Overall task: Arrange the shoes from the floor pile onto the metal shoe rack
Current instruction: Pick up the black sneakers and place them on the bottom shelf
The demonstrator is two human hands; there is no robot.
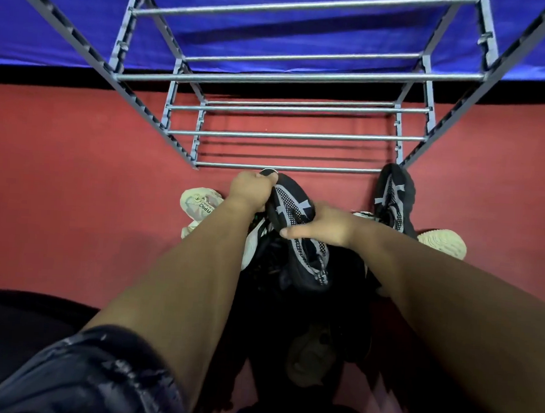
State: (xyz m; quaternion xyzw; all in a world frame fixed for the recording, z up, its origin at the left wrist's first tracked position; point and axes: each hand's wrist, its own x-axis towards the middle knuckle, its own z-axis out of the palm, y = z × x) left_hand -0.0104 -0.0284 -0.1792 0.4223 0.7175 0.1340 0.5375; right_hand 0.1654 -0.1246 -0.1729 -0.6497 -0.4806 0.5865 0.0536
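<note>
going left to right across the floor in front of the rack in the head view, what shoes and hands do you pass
cream shoe → left hand → held black shoe → right hand → black shoe on the floor → upturned cream shoe

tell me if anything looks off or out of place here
Nothing damaged. The rack holds no shoes; they lie jumbled on the floor, one cream shoe flipped sole up. Both hands, left and right, grip a black shoe.
</note>
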